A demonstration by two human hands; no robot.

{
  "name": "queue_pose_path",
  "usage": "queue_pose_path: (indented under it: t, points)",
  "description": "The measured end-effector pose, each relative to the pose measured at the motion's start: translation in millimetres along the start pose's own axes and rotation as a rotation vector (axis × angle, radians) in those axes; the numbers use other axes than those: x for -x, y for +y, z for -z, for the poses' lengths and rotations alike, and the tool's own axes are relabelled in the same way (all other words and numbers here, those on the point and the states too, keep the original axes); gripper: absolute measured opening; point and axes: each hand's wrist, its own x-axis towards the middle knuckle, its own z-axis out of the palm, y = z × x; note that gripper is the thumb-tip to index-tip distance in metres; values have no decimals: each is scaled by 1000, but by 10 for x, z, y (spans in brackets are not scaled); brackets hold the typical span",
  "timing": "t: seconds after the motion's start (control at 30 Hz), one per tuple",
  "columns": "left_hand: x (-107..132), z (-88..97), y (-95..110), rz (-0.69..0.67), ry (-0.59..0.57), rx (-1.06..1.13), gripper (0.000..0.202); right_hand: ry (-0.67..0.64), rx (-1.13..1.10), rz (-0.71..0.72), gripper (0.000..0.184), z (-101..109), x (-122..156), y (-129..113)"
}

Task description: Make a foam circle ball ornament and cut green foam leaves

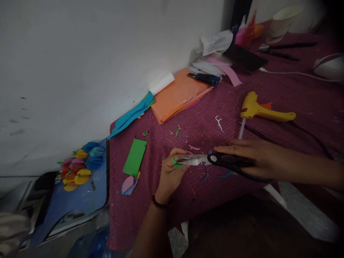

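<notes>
Small green paper piece (177, 166), that's what is being cut, above a crimson bench (126, 225). Left of the bench, on a blue surface (70, 202), a heap of paper fruits (80, 166) looks finished, so I'd judge a good share of the work done. On the bench a green paper rectangle (135, 157) lies flat, seemingly spare stock; just beside its near end sit some cut paper shapes (129, 185) (pink uppermost, from where I stand), apparently not yet put together. Right grip (258, 159) is wrapped round the black handles of the scissors (212, 159); whether the blades have fully met, I can't tell. Left grip (172, 173) is closed in a pinch, the green piece between thumb and fingers, right at the blade tips. Its trimming looks unfinished. Smallest of all, green offcuts (178, 130) lie beyond that hand.
</notes>
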Motion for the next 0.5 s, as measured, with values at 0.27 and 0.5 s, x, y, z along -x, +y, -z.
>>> queue_pose_path:
  t: [0.27,0.5]
  points:
    - [10,-30,-73,67,14,96,6,-54,3,-52,57,21,-7,-75]
    - [7,-38,-71,76,23,71,7,9,10,-4,61,-20,17,-34]
